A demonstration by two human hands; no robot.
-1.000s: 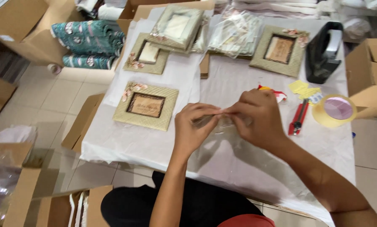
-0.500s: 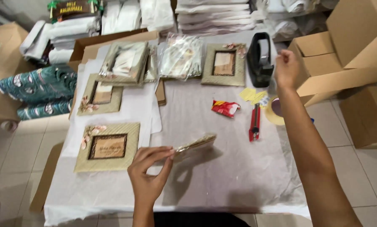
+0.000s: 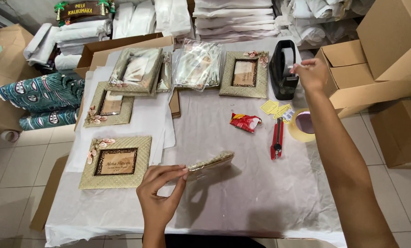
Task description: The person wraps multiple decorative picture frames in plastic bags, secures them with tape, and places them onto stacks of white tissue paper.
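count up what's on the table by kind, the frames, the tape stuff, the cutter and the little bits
Woven picture frames lying unwrapped: 3
Wrapped frames: 3, one in the left hand, edge up, one lying at the back, one behind it, partly hidden
Clear bag stack: 1
Black tape dispenser: 1, right hand on it
Tape roll: 1
Red cutter: 1
Red wrapper: 1
Yellow tags: 2
Total: 13

right forearm [image 3: 352, 183] leaves the frame's bottom edge (elbow unseen).

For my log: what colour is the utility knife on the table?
Red utility knife, seen in the head view.
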